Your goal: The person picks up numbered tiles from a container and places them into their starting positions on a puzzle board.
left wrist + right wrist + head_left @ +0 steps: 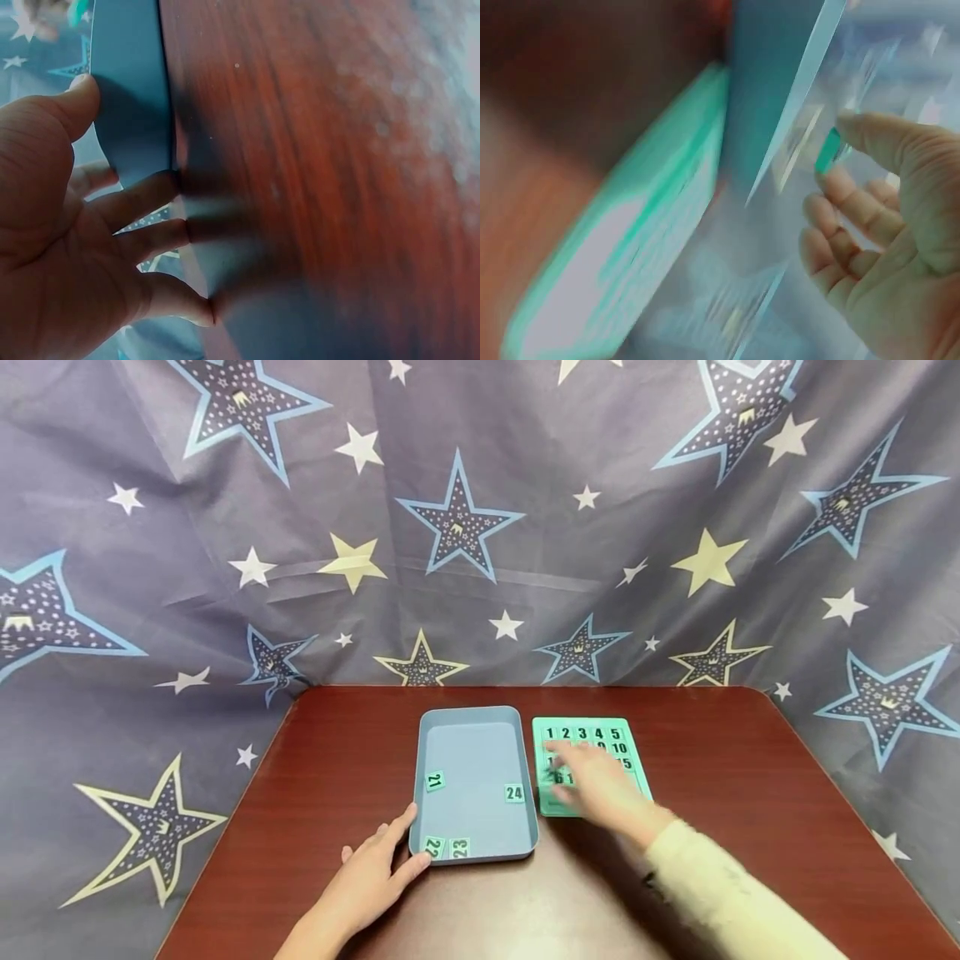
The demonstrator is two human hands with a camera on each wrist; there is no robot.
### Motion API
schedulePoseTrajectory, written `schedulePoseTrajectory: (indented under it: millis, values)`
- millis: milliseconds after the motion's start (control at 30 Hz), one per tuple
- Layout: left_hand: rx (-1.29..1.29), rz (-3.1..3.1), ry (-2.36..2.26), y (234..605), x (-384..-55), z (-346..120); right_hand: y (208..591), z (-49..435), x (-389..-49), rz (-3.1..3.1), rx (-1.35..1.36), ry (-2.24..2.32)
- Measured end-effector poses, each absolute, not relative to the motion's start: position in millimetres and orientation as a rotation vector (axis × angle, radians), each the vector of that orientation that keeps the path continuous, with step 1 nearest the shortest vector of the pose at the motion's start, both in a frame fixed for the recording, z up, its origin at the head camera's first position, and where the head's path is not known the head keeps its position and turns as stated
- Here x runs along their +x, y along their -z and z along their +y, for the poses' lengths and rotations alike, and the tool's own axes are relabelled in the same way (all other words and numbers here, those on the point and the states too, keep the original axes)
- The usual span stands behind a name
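A blue-grey tray lies on the table, with number tiles 21, 24, 22 and 23 inside. My left hand rests at the tray's near left corner. In the left wrist view its thumb touches the rim, and its fairly straight fingers spread along the outer wall. Over the green number board, my blurred right hand partly covers the numbers. Between thumb and forefinger it pinches a small green tile, whose number I cannot read.
Tray and board stand side by side on a reddish-brown wooden table, a narrow gap between them. Behind the table's far edge hangs a grey curtain patterned with stars.
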State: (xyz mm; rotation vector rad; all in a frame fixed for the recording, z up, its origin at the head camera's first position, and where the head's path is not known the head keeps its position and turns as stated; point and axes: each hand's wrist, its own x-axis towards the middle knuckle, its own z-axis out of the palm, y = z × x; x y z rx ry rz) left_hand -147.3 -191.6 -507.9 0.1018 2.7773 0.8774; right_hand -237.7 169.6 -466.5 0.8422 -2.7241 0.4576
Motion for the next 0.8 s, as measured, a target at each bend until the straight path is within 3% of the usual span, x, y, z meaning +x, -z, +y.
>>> schedulePoseTrajectory:
  millis: [133,233,800]
  values:
    - [0.087,2.792,-0.863,509,-144,-195,475,242,-251,-2.751,0.789,-0.31]
    - [0.086,2.797,-0.86,508,-143,-198,488,269,-256,-2.77,0.824,-0.216]
    - [0.109,2.817,-0.902,512,-145,-191,504,279,-262,-2.761,0.789,0.014]
